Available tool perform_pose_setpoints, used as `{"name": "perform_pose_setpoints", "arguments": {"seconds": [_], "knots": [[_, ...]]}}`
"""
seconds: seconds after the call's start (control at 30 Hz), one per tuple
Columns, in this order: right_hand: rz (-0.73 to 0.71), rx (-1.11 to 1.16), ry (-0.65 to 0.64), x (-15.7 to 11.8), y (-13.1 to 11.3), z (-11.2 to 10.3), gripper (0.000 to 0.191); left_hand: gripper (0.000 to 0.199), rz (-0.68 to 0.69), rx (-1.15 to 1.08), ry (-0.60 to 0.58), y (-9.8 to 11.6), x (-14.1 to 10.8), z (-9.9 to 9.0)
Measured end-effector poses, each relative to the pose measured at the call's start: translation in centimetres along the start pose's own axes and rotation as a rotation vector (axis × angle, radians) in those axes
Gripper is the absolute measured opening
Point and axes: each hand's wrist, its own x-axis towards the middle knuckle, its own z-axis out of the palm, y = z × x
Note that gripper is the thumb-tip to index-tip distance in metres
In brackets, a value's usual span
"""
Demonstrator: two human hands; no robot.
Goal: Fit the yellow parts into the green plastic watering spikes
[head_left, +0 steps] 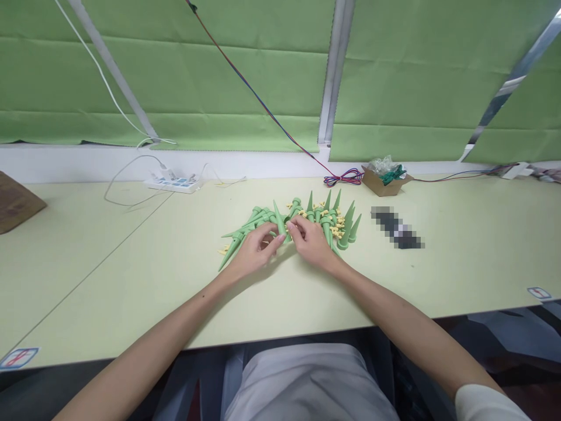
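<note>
My left hand (pixel 258 248) is closed round the lower part of a green plastic spike (pixel 279 216), which looks like a plant watering spike and points up, slightly tilted. Close beside it, my right hand (pixel 311 240) pinches a small part against the spike's wide end; the fingers mostly hide it. Behind my left hand lies a heap of similar green spikes (pixel 236 238). Past my right hand more spikes stand point-up, such as the pale green one (pixel 347 227). Small yellow valve-like pieces (pixel 337 231) are scattered among them.
On the pale table (pixel 144 298), a small cardboard box (pixel 384 185) with clear plastic and green material stands at the back. A coiled red-blue cable (pixel 344 177) lies beside it. A power strip (pixel 173 183) is back left, a brown board (pixel 17 204) far left, and a blurred dark item (pixel 397 228) right.
</note>
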Motion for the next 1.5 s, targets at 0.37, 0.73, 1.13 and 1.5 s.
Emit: {"name": "perform_pose_setpoints", "arguments": {"seconds": [0.37, 0.73, 1.13, 1.5], "knots": [[0.023, -0.01, -0.008, 0.0, -0.2, -0.1, 0.024, 0.03, 0.02, 0.043, 0.034, -0.3, 0.0, 0.0], [0.039, -0.035, -0.015, 0.2, 0.2, 0.1, 0.025, 0.026, 0.045, 0.063, 0.089, -0.6, 0.0, 0.2], [0.068, -0.039, -0.059, 0.3, 0.3, 0.0, 0.022, 0.023, 0.149, 0.13, 0.138, -2.0, 0.2, 0.3], [0.092, -0.026, -0.069, 0.3, 0.2, 0.0, 0.023, 0.014, 0.311, 0.204, 0.202, -2.1, 0.2, 0.1]]}}
